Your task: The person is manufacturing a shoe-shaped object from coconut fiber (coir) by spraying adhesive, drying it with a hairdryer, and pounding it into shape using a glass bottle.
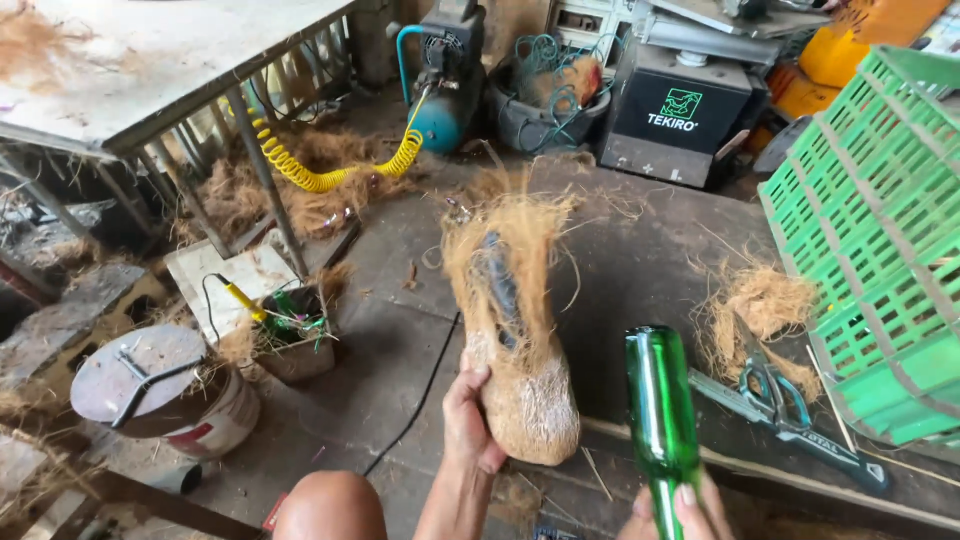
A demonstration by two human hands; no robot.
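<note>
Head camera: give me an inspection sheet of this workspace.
Surface: dark wooden board, strewn with loose coconut fibre.
Job's things: coir-covered form; green glass bottle, base up.
Clutter: scissors, green plastic crate, lidded bucket.
Grippers: left hand grips the form; right hand holds the bottle neck.
Cables: yellow coiled hose; black cable.
Surroundings: air compressor, metal table.
</note>
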